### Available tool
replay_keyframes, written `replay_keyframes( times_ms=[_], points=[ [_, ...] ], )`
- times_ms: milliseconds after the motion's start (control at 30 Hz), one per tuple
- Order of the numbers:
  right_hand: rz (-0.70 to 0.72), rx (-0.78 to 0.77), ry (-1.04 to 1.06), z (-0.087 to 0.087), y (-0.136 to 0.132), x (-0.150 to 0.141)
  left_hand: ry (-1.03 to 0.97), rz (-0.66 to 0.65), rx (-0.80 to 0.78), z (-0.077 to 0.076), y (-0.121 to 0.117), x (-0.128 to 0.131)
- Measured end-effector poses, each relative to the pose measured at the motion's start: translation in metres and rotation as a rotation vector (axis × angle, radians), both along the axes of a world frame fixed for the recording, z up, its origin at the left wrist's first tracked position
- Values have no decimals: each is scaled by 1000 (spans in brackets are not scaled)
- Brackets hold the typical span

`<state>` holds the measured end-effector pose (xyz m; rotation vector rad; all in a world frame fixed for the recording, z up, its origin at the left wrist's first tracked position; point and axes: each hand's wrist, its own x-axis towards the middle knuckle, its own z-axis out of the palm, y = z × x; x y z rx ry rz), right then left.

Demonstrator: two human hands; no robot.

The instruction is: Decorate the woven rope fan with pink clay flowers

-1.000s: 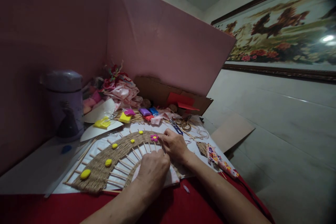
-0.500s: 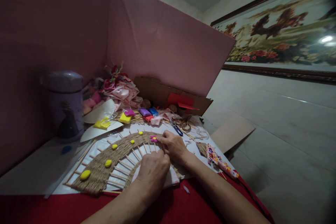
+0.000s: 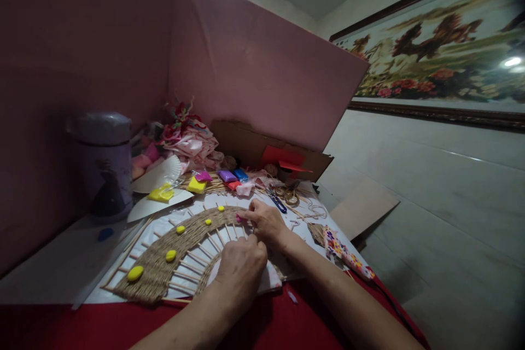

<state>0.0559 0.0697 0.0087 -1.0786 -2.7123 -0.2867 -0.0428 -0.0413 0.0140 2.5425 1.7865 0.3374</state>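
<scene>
A fan-shaped woven piece of tan cord on thin sticks [image 3: 186, 246] lies in front of me, with several yellow clay dots [image 3: 170, 255] along its band. My right hand [image 3: 266, 221] is over the band's upper right, its index finger stretched out onto a small pink clay flower [image 3: 239, 218], covering most of it. Its other fingers are bent and partly hidden. My left hand [image 3: 243, 262] is closed over the fan's inner sticks, just below the right hand. Whatever its curled fingers hold, if anything, is hidden.
Clay packets [image 3: 197, 184], blue-handled scissors [image 3: 278, 200] and cord lie behind the fan. A lilac canister [image 3: 102, 169] stands left. A flower-patterned glue gun [image 3: 344, 251] lies right, its cable along the red cloth [image 3: 303, 322]. Pink panels [image 3: 262, 54] rise behind.
My right index finger has moved slightly left onto the pink flower, hiding its yellow centre and most of its petals. My left hand has stayed nearly still.
</scene>
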Motion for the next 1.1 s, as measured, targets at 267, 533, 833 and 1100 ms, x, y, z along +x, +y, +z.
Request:
replay_keyframes(
  times_ms=[267, 533, 833, 1100],
  points=[
    [33, -16, -1, 4, -2, 0, 3, 18, 18, -1, 1, 0],
    [-29, -240, 886, 16, -1, 10, 21, 11, 58, -1, 0, 0],
    [-148, -620, 1534, 10, -5, 36, -68, 391, 410, 17, 12, -30],
    [-146, -184, 1271, -1, -17, 41, -132, 542, 525, 18, 22, -44]
  ],
)
